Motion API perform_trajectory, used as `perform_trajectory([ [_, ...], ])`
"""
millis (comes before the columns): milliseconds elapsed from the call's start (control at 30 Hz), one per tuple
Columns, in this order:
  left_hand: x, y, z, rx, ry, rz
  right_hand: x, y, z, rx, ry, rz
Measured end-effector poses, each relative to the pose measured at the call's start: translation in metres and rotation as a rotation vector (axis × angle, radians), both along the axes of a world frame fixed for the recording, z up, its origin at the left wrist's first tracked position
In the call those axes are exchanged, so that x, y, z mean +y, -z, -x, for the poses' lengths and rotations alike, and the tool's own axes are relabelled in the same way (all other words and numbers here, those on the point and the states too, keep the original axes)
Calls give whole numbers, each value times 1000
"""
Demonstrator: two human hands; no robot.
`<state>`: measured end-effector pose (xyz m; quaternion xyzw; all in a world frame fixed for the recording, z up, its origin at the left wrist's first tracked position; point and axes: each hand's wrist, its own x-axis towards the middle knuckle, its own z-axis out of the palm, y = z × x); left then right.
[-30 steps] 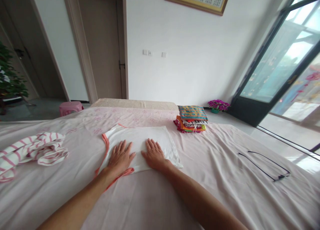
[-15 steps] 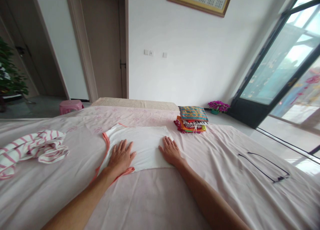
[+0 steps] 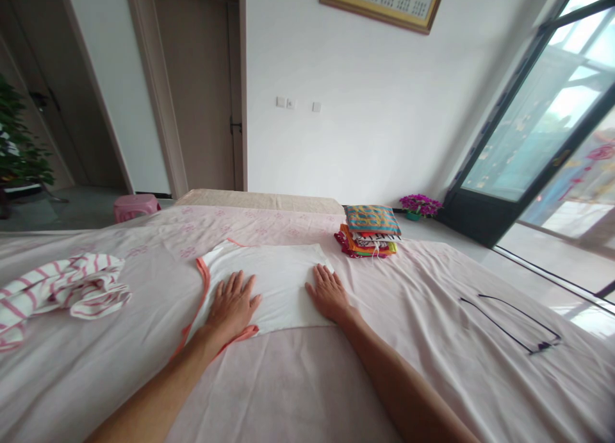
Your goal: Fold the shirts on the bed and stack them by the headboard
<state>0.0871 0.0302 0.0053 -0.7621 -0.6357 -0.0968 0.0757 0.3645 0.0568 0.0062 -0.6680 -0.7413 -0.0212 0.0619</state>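
A white sleeveless top (image 3: 281,289) with orange-red trim lies spread on the pink bed sheet (image 3: 288,385). My left hand (image 3: 234,305) rests flat on its left part, near the trimmed edge, fingers a little apart. On the right end of the top lies my right hand (image 3: 329,292), palm down and fingers stretched out. Neither hand grips the cloth. Part of the trim is hidden under my left hand and forearm.
To the left is a crumpled red-and-white striped garment (image 3: 72,286). A stack of folded colourful clothes (image 3: 369,231) sits beyond my right hand. Black-framed glasses (image 3: 533,347) lie at the right. Past the bed stand a pink stool (image 3: 137,207) and purple flowers (image 3: 419,206).
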Motion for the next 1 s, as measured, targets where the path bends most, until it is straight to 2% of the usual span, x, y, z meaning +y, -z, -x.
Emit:
perform_trajectory([
  [200, 1, 2, 0, -2, 7, -23, -1, -4, 3, -18, 12, 64],
  [333, 1, 3, -1, 0, 4, -29, 3, -21, 5, -40, 3, 155],
  [433, 1, 3, -1, -7, 7, -25, 14, -35, 17, -29, -25, 188],
  [500, 1, 3, -1, -10, 7, -20, 24, -40, 36, 0, -71, 142],
  [633, 2, 2, -2, -9, 1, -8, 50, -31, 85, 83, -194, 14],
  [767, 4, 3, -2, -15, 2, -1, 81, -14, 117, 132, -293, 36],
  [867, 5, 3, -2, -13, -1, -5, 108, -5, 116, 128, -290, 105],
  [1000, 3, -1, -3, -5, -5, -4, 136, -2, 81, 76, -182, 148],
])
